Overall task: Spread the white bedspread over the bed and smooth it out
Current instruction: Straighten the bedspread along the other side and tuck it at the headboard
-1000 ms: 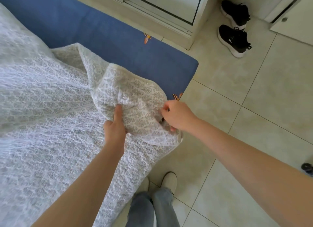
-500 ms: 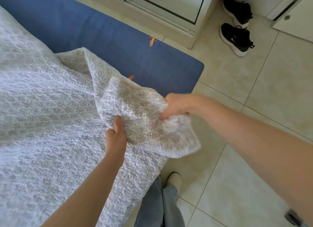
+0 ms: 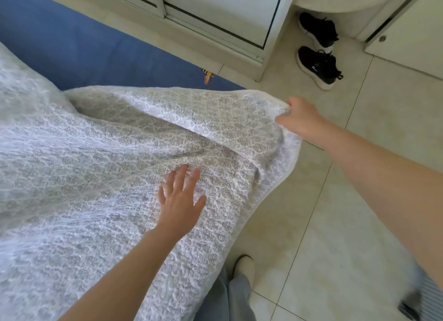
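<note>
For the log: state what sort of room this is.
Most likely a bedroom at home: a bed being covered with a white bedspread, a sliding-door wardrobe beside it, and black shoes on the tiled floor.

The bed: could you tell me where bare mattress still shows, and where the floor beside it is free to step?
A blue strip of the bed lies bare between the bedspread and the wardrobe. Open tiles border the right hand. The shoes crowd the wardrobe's corner.
</note>
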A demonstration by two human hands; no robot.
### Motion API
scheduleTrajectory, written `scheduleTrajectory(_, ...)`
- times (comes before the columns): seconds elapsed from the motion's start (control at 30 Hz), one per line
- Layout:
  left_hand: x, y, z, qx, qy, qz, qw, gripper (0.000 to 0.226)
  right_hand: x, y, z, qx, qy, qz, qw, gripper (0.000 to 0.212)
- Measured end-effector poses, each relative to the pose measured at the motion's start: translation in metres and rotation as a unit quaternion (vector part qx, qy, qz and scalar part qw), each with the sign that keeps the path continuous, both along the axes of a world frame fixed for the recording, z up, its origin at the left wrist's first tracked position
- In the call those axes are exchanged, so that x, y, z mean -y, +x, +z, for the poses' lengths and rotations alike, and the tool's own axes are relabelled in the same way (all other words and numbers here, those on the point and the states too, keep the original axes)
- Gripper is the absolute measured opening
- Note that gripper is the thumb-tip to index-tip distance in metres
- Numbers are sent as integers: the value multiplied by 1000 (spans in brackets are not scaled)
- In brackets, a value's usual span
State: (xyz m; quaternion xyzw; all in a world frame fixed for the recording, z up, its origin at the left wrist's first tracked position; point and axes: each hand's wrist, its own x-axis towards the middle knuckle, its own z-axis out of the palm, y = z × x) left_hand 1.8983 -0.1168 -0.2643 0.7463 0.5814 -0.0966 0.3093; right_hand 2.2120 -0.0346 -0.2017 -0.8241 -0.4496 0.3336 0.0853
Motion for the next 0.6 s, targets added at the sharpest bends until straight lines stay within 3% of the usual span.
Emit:
scheduleTrajectory(0.07, 4, 3, -6, -28, -19, -19, 999, 76, -1, -10, 3, -50, 30, 48, 997, 35)
scheduleTrajectory(0.13, 8, 8, -12, -38, -40, -33, 998, 79, -1, -5, 7, -41, 50, 132, 989, 43)
scheduleTrajectory(0.23, 12, 11, -18, -72, -54, -53, 995, 81, 2, 35, 7, 143, 19, 177, 973, 44)
scheduleTrajectory(0.33, 13, 14, -19, -83, -49, -56, 994, 82, 5, 72, 5, 324, -61, 67, 942, 30)
scheduleTrajectory(0.4, 11, 15, -17, -81, -43, -53, 994, 80, 1, 67, -1, 333, -142, 15, 932, 47)
scheduleTrajectory(0.47, 8, 16, -12, -83, -37, -58, 994, 78, -6, 46, -5, 334, -165, 42, 927, 66)
scheduleTrajectory(0.53, 3, 18, -9, -83, -29, -60, 994, 74, -15, 21, -11, 321, -96, 110, 936, 67)
scheduleTrajectory(0.6, -4, 18, -7, -71, -8, -52, 996, 67, -27, -5, -19, 219, -23, 160, 962, 68)
